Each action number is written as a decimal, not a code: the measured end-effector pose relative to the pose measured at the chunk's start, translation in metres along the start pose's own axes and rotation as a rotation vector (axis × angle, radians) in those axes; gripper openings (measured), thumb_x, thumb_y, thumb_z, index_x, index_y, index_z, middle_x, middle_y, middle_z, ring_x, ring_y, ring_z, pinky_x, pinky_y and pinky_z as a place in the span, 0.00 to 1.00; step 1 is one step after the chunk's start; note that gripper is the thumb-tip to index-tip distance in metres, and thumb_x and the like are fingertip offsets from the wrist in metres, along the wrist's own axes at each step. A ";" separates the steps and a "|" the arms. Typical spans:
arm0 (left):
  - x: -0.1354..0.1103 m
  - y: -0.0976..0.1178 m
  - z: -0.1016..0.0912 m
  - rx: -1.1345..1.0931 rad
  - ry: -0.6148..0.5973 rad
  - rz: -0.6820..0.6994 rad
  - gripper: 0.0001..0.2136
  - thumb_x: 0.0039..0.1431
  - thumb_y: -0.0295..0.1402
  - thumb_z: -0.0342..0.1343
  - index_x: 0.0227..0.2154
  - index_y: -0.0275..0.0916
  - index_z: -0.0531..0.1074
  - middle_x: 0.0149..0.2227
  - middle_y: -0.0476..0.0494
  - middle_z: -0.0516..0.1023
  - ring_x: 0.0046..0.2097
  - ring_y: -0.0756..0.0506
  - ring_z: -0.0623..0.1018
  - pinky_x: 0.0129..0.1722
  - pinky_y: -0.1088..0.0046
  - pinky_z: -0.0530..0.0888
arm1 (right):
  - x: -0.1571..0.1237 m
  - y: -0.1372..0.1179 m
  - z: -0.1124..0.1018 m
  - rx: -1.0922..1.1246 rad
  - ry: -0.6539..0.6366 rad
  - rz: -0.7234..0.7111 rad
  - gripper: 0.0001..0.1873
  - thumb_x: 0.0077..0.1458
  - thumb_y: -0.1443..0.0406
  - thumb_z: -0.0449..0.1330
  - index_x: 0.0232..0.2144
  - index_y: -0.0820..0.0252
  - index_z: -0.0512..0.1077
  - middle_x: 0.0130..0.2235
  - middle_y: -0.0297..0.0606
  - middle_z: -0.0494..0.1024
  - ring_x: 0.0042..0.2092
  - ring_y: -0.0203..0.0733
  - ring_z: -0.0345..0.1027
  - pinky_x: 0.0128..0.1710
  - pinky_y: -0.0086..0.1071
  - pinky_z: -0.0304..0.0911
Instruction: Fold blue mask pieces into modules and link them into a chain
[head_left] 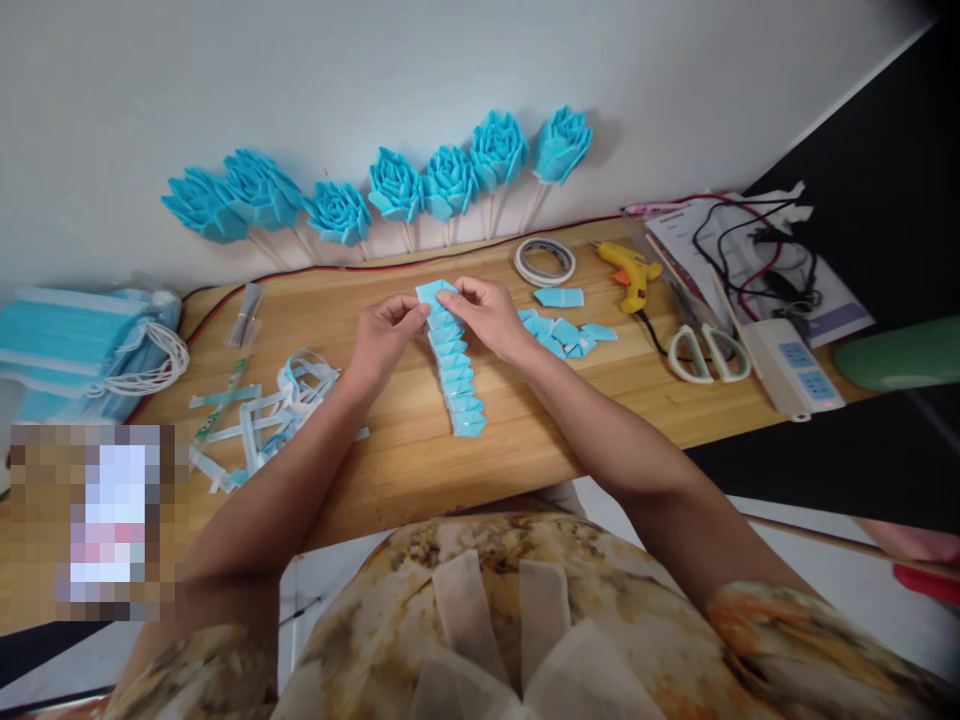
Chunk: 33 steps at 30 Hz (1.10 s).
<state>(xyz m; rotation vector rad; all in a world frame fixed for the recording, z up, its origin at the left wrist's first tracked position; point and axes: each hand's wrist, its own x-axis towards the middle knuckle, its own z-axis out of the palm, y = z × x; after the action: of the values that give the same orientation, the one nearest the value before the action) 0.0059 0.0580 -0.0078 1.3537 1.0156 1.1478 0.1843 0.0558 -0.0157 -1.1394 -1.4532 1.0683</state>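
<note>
Here, a wooden table [401, 455] (beneath the blue strip [454, 368]) meets pale wall [360, 70].

A light-blue strip [456, 375] of overlapping folded pieces, pointed tips along its right edge, runs down the frame's centre, slanting slightly right.

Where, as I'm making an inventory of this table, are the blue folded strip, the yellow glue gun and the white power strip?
Blue folded strip [454, 368]: head view, middle of its overlapping folds.
Yellow glue gun [637, 271]: head view, on its body.
White power strip [778, 366]: head view, on its casing.
</note>
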 end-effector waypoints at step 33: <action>0.000 -0.007 -0.002 -0.052 0.009 -0.007 0.13 0.51 0.44 0.70 0.23 0.40 0.77 0.22 0.50 0.74 0.27 0.51 0.70 0.31 0.72 0.68 | 0.000 -0.004 -0.001 0.115 -0.024 0.040 0.34 0.51 0.33 0.64 0.22 0.56 0.63 0.24 0.28 0.62 0.29 0.33 0.54 0.31 0.31 0.53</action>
<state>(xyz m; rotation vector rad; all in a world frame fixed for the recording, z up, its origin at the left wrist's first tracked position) 0.0042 0.0592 -0.0150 1.3037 0.9897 1.1680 0.1847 0.0550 -0.0119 -1.0816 -1.3739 1.1816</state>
